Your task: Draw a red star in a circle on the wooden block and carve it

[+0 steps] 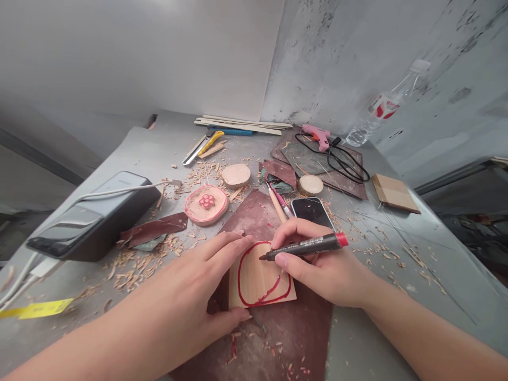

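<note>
A square wooden board [254, 275] lies on brown sandpaper [305, 333], bearing a thick red outline, roughly round, with a shorter red stroke inside its lower right. My right hand [325, 264] grips a red marker [305, 247], black-barrelled with a red end; the tip hovers over or touches the board's upper middle, I cannot tell which. Along the board's left side rests my left hand [206, 280], fingers stretched out and thumb apart at the lower edge. Beyond it sits a round wood slice [194, 206] with a red rim and a red flower in its middle.
Wood shavings litter the grey table. A black box-like device [99, 217] with white cables stands left. Behind are a utility knife [198, 148], wood slices [235, 174], a pink glue gun [317, 136] and a plastic bottle [384, 106]. A phone [313, 211] lies past my right hand.
</note>
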The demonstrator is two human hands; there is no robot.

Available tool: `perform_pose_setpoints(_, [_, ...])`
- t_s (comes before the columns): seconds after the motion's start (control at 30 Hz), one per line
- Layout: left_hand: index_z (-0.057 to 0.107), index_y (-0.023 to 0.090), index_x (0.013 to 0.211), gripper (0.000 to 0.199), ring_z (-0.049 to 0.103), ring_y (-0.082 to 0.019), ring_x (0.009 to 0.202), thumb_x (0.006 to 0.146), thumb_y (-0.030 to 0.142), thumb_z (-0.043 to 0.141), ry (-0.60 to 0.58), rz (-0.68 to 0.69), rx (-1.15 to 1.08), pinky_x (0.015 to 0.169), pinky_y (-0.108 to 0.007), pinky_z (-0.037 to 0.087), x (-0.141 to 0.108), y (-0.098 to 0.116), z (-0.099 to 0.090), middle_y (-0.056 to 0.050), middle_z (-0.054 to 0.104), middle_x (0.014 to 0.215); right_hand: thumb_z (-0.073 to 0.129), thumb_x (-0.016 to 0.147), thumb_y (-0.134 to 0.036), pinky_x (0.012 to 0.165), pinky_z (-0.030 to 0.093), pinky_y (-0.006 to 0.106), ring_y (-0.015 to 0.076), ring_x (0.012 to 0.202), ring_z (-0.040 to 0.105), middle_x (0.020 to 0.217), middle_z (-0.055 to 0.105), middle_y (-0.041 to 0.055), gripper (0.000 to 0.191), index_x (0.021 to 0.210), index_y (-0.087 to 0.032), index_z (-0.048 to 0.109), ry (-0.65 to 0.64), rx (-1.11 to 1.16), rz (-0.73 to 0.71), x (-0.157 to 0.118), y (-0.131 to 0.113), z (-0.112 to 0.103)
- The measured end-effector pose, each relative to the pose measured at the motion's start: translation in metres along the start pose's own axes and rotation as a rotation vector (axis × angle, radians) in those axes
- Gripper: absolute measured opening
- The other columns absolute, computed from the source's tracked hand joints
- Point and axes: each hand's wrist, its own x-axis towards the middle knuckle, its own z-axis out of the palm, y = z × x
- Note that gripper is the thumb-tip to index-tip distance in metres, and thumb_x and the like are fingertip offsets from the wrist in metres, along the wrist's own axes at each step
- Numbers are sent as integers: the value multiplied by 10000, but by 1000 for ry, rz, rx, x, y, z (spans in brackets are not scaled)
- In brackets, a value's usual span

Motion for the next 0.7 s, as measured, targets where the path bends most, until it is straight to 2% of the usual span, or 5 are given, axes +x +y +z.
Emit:
perform_pose_setpoints(0.13, [435, 372, 1728, 858, 683, -373, 1546, 975, 428, 843, 44, -27, -9, 1229, -519, 643, 1, 7, 1, -68, 569, 1811, 733, 997, -189, 633, 494, 276, 135, 697, 608, 851, 696, -38, 60, 1024, -243, 733, 17, -7, -30, 0, -2, 0])
perform_pose_setpoints(0.23, [414, 385, 1729, 892, 679, -356, 1553, 957, 412, 859, 49, -17, -1, 1228, -500, 644, 1, 8, 1, -55, 571, 1809, 748, 1000, -180, 619, 490, 265, 124, 673, 607, 832, 690, -52, 72, 1039, -241, 742, 17, 1, -36, 0, 0, 1])
perform_pose_setpoints(0.7, [383, 378, 1759, 887, 695, -378, 1536, 998, 459, 832, 28, 6, 8, 1203, -523, 666, 2, 0, -1, -82, 552, 1824, 772, 1021, -187, 651, 492, 258, 132, 727, 630, 865, 716, -47, 88, 1072, -256, 755, 26, 5, -68, -3, 4, 1])
